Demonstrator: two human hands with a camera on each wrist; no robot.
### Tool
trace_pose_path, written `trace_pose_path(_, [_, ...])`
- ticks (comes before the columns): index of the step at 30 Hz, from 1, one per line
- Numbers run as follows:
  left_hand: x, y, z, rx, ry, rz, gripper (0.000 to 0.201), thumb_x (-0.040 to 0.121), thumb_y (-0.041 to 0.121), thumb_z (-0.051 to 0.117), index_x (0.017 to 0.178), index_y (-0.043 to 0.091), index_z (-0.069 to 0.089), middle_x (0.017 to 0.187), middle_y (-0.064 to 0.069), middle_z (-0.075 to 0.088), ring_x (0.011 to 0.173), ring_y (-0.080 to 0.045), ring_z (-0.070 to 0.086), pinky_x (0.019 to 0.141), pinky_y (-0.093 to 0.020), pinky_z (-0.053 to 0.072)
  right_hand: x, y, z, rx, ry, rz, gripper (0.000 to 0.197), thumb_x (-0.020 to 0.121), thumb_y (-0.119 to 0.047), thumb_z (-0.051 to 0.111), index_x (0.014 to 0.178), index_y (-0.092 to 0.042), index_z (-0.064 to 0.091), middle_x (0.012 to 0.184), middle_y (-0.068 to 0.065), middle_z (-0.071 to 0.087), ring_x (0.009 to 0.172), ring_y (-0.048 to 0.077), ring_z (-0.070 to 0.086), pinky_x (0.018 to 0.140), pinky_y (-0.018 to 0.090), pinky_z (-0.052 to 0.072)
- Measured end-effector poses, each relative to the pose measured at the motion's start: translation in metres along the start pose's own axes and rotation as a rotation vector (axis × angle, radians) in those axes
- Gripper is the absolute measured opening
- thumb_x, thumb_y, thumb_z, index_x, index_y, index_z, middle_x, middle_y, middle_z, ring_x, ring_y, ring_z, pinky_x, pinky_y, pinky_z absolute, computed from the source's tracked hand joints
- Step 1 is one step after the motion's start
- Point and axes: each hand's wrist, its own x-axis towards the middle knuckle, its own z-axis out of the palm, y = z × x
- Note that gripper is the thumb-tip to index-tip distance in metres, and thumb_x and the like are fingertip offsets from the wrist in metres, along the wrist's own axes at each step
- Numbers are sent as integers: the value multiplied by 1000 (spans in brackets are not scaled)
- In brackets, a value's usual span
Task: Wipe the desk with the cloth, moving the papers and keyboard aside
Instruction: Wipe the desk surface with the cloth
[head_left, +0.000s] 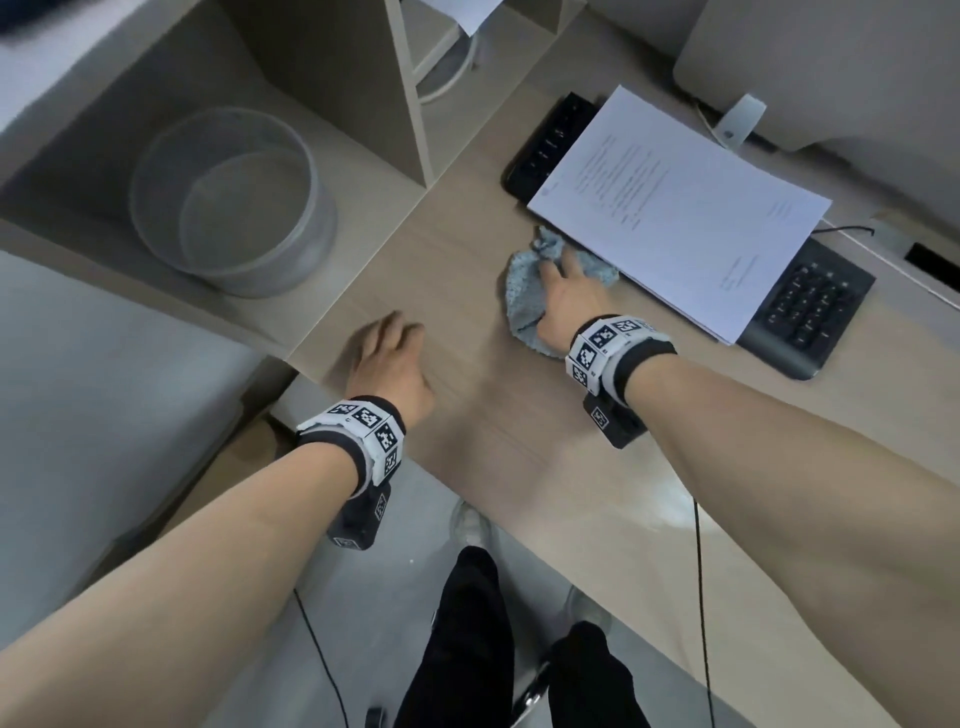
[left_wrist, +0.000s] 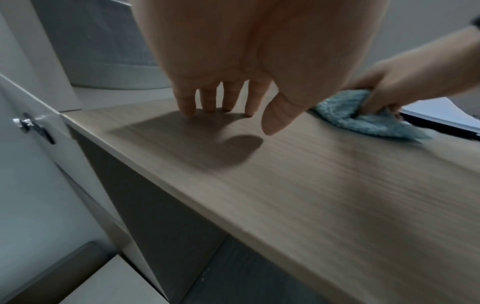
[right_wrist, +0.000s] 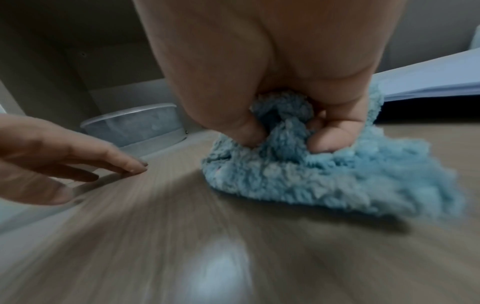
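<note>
A fluffy light-blue cloth (head_left: 522, 291) lies bunched on the wooden desk (head_left: 457, 270). My right hand (head_left: 563, 296) grips it, thumb and fingers curled into its folds (right_wrist: 283, 131), pressing it onto the desk beside the papers. The white papers (head_left: 680, 208) lie on top of a black keyboard (head_left: 810, 306) at the right. My left hand (head_left: 387, 358) rests near the desk's left edge, its straight fingertips (left_wrist: 221, 107) touching the wood and holding nothing. In the left wrist view the cloth (left_wrist: 363, 117) shows at the right.
A grey mesh bin (head_left: 228, 202) sits on a lower shelf to the left of the desk. A monitor stand (head_left: 737, 119) rises behind the papers. The desk's front edge runs diagonally, with floor and my legs (head_left: 467, 649) below.
</note>
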Motion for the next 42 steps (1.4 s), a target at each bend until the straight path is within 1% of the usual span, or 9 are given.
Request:
trace_pose_path(8, [0,-1,2,-24,-80,-29,83,73,15,55,150,23,24,163,3,7,149,-21,3,121,-33,10,56,-64,-5,-89,-89,-176,88,82,-26,70,154,-23,19,162,5,8,138,44,26,112,46,34])
trace_pose_path(13, [0,-2,1,-16,-107,-25,85,73,14,55,151,24,22,163,3,6,149,-21,1,122,-33,10,46,-70,0,-91,-87,-244,87,80,-25,72,153,-27,24,162,0,10,137,41,25,108,53,37])
trace_pose_path(19, [-1,6,-1,25,-80,-63,77,78,16,49,150,21,21,163,-1,6,149,-24,2,122,-35,4,-13,-26,17,-64,-97,-315,83,81,-27,71,152,-26,28,162,1,12,131,38,32,100,53,43])
trace_pose_path(23, [-11,28,8,75,-13,-111,77,77,15,52,148,15,22,162,-5,7,149,-27,4,120,-43,7,-55,26,31,4,-92,-257,80,82,-11,64,152,-27,28,163,-1,9,129,35,33,103,54,42])
trace_pose_path(26, [-23,54,22,65,58,-34,71,74,9,55,142,9,33,159,-10,19,146,-32,14,116,-47,18,-84,66,39,55,-102,-189,81,83,-8,61,152,-29,26,163,-5,5,129,33,32,105,48,40])
trace_pose_path(31, [-43,125,45,19,7,104,62,73,4,52,134,9,42,152,-9,29,136,-35,25,106,-50,35,-146,146,48,126,-115,-55,80,85,-5,55,153,-31,22,163,-10,-1,135,34,26,109,41,35])
trace_pose_path(35, [-53,170,56,42,-52,174,62,76,6,52,137,12,41,152,-8,28,138,-32,23,104,-50,36,-190,206,54,184,-113,96,79,87,-6,51,154,-31,19,164,-11,-5,143,39,19,115,43,27])
trace_pose_path(39, [-54,194,63,73,-100,216,63,80,10,51,141,17,36,157,-5,21,142,-30,19,108,-51,34,-222,263,58,297,-4,285,75,87,-2,49,154,-26,24,164,-4,-1,146,37,20,119,42,23])
trace_pose_path(42, [-54,203,68,109,-132,225,63,80,12,49,140,21,35,157,-1,18,141,-30,19,109,-51,31,-229,285,56,320,46,405,73,88,-6,53,154,-19,25,164,2,1,144,39,23,116,40,28])
